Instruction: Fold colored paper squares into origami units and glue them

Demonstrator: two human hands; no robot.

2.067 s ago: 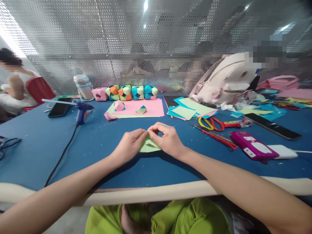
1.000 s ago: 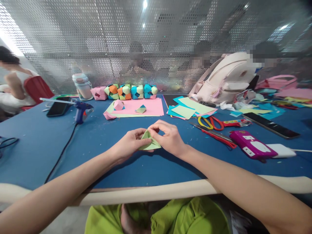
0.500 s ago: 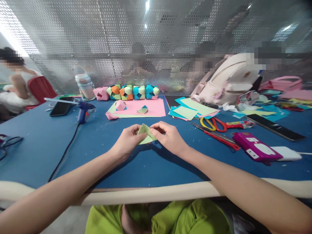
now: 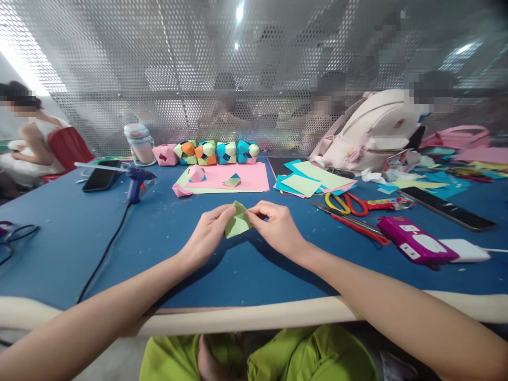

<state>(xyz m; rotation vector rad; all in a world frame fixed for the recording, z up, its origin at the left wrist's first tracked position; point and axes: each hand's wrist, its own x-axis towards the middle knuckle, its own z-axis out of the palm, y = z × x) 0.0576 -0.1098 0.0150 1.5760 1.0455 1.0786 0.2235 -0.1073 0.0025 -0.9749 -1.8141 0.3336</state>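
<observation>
Between my two hands is a small folded piece of light green paper [image 4: 238,222], held just above the blue table. My left hand [image 4: 212,228] pinches its left edge, thumb on top. The fingertips of my right hand [image 4: 275,225] are closed on its right edge. Beyond the hands lie pink and green paper sheets [image 4: 254,177], bearing a folded blue-and-green piece [image 4: 232,180] and a pink-and-blue folded piece [image 4: 196,174]. A pink folded piece [image 4: 182,191] rests at their left corner. Behind them stands a row of multicoloured paper balls [image 4: 206,153].
A blue glue gun [image 4: 136,185] stands left, its cord running to the front edge. To the right are loose paper sheets [image 4: 301,185], scissors [image 4: 357,203], a red-handled cutter [image 4: 363,231], a purple power bank [image 4: 416,241] and a phone [image 4: 448,209]. A backpack [image 4: 375,132] stands behind.
The green paper has turned slightly in my hands, showing a flatter face. My left thumb has shifted from the paper's middle toward its upper left edge.
</observation>
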